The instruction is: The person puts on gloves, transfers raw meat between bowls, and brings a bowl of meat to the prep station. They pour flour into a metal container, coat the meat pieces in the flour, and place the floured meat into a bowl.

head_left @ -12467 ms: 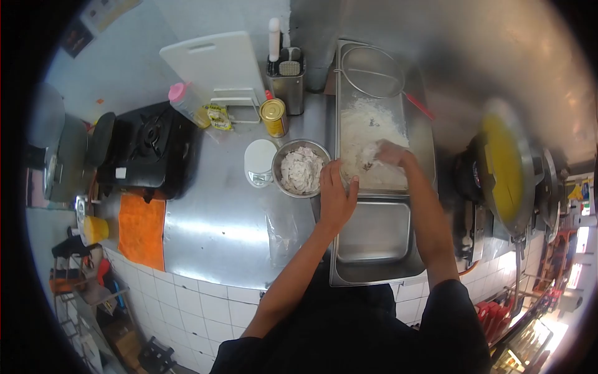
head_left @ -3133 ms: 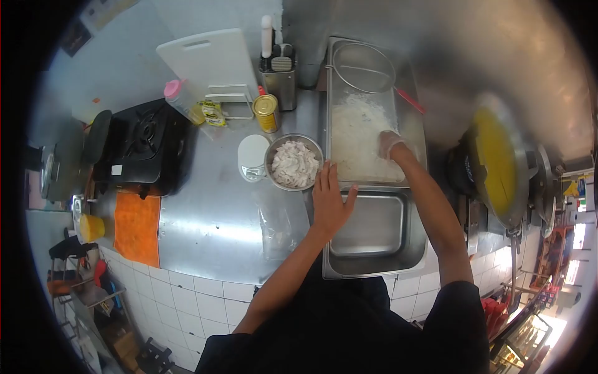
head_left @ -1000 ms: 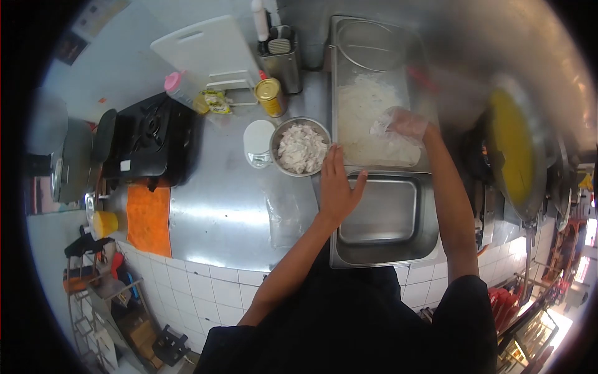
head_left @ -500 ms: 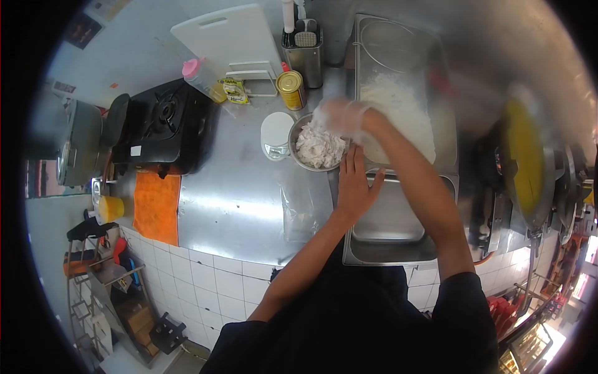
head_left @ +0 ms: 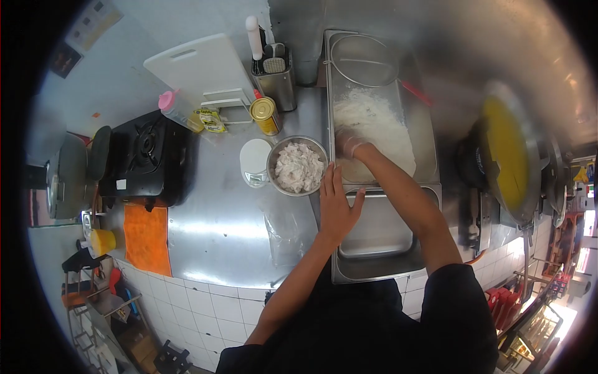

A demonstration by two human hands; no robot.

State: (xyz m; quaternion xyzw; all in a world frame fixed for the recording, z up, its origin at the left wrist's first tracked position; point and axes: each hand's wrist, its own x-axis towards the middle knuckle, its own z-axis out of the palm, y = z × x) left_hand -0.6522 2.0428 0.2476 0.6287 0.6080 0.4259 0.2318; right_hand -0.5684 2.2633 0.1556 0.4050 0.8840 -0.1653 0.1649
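My left hand (head_left: 340, 209) lies with fingers stretched out, its fingertips between the metal bowl (head_left: 271, 176) and the near rim of the flour tray. The bowl is full of pale, flour-coated lumps (head_left: 299, 167) whose kind I cannot make out. In a clear plastic glove, my right hand (head_left: 352, 146) reaches into the left side of the steel tray (head_left: 428, 149), down at the white flour (head_left: 380, 124). Its fingers are dim and partly hidden, so any hold is unclear. A round strainer (head_left: 364, 60) rests at the tray's far end.
Nearer me is a second steel pan (head_left: 378, 234). Left of the bowl are a white kitchen scale (head_left: 255, 156), a plastic bag (head_left: 286, 230), a can (head_left: 265, 116) and a gas stove (head_left: 146, 156). On the right stands a large wok with yellow contents (head_left: 506, 149).
My right hand has moved from over the bowl's right edge down into the flour tray. My left hand stays beside the bowl. The whole view has shifted slightly.
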